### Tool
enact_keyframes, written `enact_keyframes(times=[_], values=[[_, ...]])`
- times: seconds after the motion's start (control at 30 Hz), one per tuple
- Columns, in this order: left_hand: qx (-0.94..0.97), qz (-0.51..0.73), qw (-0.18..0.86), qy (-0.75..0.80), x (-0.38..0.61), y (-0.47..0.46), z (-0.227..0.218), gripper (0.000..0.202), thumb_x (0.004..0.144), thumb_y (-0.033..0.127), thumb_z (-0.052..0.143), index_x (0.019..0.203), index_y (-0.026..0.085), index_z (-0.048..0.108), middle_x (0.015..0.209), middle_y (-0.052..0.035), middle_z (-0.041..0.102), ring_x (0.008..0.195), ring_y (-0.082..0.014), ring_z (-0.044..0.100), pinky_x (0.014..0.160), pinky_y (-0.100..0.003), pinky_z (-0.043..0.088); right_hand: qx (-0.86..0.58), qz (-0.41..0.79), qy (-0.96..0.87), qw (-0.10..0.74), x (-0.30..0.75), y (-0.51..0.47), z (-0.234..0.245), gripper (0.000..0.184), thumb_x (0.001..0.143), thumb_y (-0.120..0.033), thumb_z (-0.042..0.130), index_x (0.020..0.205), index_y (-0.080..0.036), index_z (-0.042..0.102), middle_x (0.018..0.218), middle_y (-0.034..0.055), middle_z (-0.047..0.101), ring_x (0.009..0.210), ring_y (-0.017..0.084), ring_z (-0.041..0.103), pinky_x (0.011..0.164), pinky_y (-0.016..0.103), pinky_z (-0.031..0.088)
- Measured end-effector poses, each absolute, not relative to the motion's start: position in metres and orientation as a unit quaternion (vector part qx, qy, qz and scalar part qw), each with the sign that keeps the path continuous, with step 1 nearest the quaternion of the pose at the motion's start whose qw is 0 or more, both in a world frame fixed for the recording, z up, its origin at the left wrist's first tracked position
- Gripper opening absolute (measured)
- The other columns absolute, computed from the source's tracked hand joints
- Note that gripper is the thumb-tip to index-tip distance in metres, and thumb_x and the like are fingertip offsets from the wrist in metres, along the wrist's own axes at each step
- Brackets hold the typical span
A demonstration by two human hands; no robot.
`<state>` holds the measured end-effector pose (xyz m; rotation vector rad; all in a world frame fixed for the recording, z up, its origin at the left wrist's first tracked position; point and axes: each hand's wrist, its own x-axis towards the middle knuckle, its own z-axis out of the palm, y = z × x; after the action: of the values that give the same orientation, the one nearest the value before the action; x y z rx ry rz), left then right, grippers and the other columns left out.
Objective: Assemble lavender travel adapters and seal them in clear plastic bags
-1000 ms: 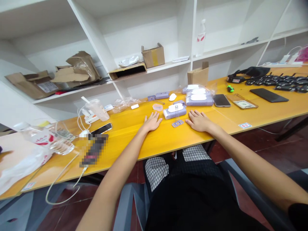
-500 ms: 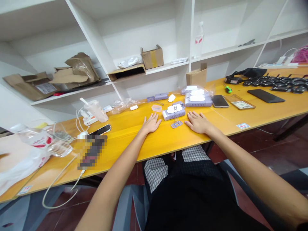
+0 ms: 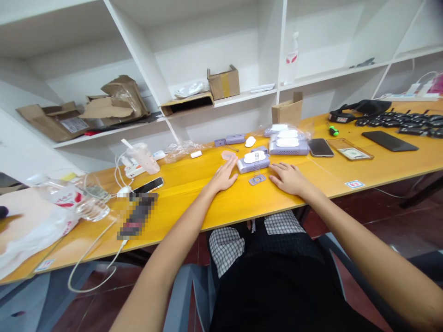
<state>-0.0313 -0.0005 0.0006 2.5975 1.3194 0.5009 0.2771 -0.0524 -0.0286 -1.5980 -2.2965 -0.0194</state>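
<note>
fingers [image 3: 229,163] of two hands [image 3: 222,178] [image 3: 290,178] flank one purple device [image 3: 256,167].

Looks like a workshop — open shelves [image 3: 197,41], cardboard boxes [image 3: 224,85], long table [image 3: 176,193]

Lavender case [image 3: 249,167], lying flat, white oval piece [image 3: 249,157] on top, thin lavender plate [image 3: 257,180] just in front

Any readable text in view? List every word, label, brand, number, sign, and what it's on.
None legible for certain.
Lying bottle: red print, blurred.
Shelf bottle: red label marks, blurred.
White bag: red print, unreadable.
Box label: too small.
Left table sticker, right table sticker: blurred.
Black strap: label, blurred.
Banknote: too small.
</note>
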Motion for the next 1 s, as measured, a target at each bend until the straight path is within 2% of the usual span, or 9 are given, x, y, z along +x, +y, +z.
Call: enact_keyframes(times=[0.1, 0.2, 0.3, 0.43, 0.57, 0.7, 0.83, 0.93, 1.0], values=[[0.885, 0.179, 0.093, 0.420, -0.027, 0.000, 0.001, 0.074, 0.096, 0.036, 0.053, 0.164, 0.021, 0.028, 0.174, -0.0120, 0.018, 0.160, -0.0298, 0.024, 0.130, -0.049, 0.021, -0.528, -0.017, -0.828, 0.190, 0.275, -0.056, -0.025, 0.051, 0.105, -0.041, 0.040, 0.151, -0.028, 0.055, 0.156, 0.0124, 0.054, 0.139, 0.038, 0.051, 0.109, 0.063, 0.039], [0.882, 0.210, 0.090, 0.413, -0.022, -0.001, 0.002, 0.067, 0.097, 0.041, 0.055, 0.158, 0.019, 0.039, 0.168, -0.0153, 0.035, 0.157, -0.0309, 0.031, 0.129, -0.049, 0.023, -0.509, -0.018, -0.840, 0.187, 0.275, -0.059, -0.021, 0.043, 0.106, -0.039, 0.040, 0.139, -0.037, 0.067, 0.154, 0.0113, 0.056, 0.135, 0.039, 0.053, 0.105, 0.064, 0.040], [0.858, 0.248, 0.107, 0.437, -0.018, -0.004, 0.002, 0.066, 0.094, 0.050, 0.061, 0.150, 0.018, 0.047, 0.150, -0.0169, 0.057, 0.143, -0.0335, 0.050, 0.122, -0.050, 0.034, -0.501, -0.009, -0.843, 0.194, 0.275, -0.061, -0.018, 0.040, 0.105, -0.042, 0.043, 0.131, -0.036, 0.073, 0.150, 0.0121, 0.059, 0.133, 0.039, 0.054, 0.103, 0.063, 0.040], [0.821, 0.280, 0.123, 0.482, -0.018, -0.003, 0.003, 0.057, 0.084, 0.054, 0.073, 0.127, 0.019, 0.059, 0.129, -0.0136, 0.068, 0.120, -0.0335, 0.064, 0.107, -0.049, 0.049, -0.496, -0.001, -0.842, 0.212, 0.275, -0.062, -0.017, 0.036, 0.103, -0.045, 0.049, 0.122, -0.032, 0.077, 0.139, 0.0105, 0.067, 0.124, 0.036, 0.059, 0.100, 0.058, 0.041], [0.823, 0.302, 0.171, 0.450, -0.032, 0.007, 0.004, 0.043, 0.081, 0.041, 0.074, 0.117, 0.022, 0.060, 0.130, -0.0097, 0.069, 0.117, -0.0299, 0.066, 0.107, -0.047, 0.050, -0.501, 0.008, -0.837, 0.221, 0.275, -0.062, -0.016, 0.035, 0.101, -0.047, 0.052, 0.116, -0.029, 0.078, 0.133, 0.0095, 0.070, 0.119, 0.035, 0.061, 0.097, 0.054, 0.041], [0.826, 0.312, 0.214, 0.418, -0.048, 0.016, 0.004, 0.040, 0.080, 0.027, 0.067, 0.119, 0.021, 0.061, 0.143, -0.0094, 0.062, 0.136, -0.0288, 0.057, 0.120, -0.046, 0.040, -0.521, 0.018, -0.827, 0.210, 0.271, -0.061, -0.015, 0.048, 0.100, -0.060, 0.052, 0.134, -0.031, 0.070, 0.141, 0.0122, 0.066, 0.127, 0.038, 0.056, 0.101, 0.057, 0.039], [0.819, 0.324, 0.233, 0.411, -0.049, 0.019, 0.000, 0.055, 0.084, 0.040, 0.071, 0.134, 0.021, 0.057, 0.148, -0.0117, 0.058, 0.139, -0.0291, 0.055, 0.118, -0.044, 0.042, -0.544, 0.019, -0.818, 0.189, 0.265, -0.061, -0.015, 0.052, 0.100, -0.064, 0.048, 0.141, -0.038, 0.065, 0.147, 0.0143, 0.060, 0.131, 0.041, 0.053, 0.104, 0.064, 0.035], [0.831, 0.298, 0.198, 0.425, -0.047, 0.021, -0.001, 0.080, 0.078, 0.051, 0.081, 0.146, 0.020, 0.051, 0.152, -0.0156, 0.055, 0.141, -0.0339, 0.053, 0.119, -0.048, 0.040, -0.533, 0.029, -0.822, 0.199, 0.263, -0.060, -0.015, 0.044, 0.100, -0.061, 0.052, 0.132, -0.038, 0.072, 0.144, 0.0125, 0.063, 0.129, 0.042, 0.053, 0.103, 0.062, 0.035], [0.835, 0.276, 0.184, 0.440, -0.049, 0.023, 0.000, 0.088, 0.073, 0.052, 0.085, 0.147, 0.019, 0.053, 0.152, -0.0171, 0.056, 0.140, -0.0366, 0.053, 0.119, -0.051, 0.040, -0.520, 0.043, -0.825, 0.219, 0.264, -0.059, -0.015, 0.039, 0.098, -0.059, 0.057, 0.123, -0.034, 0.076, 0.139, 0.0109, 0.067, 0.127, 0.040, 0.055, 0.101, 0.059, 0.036]])
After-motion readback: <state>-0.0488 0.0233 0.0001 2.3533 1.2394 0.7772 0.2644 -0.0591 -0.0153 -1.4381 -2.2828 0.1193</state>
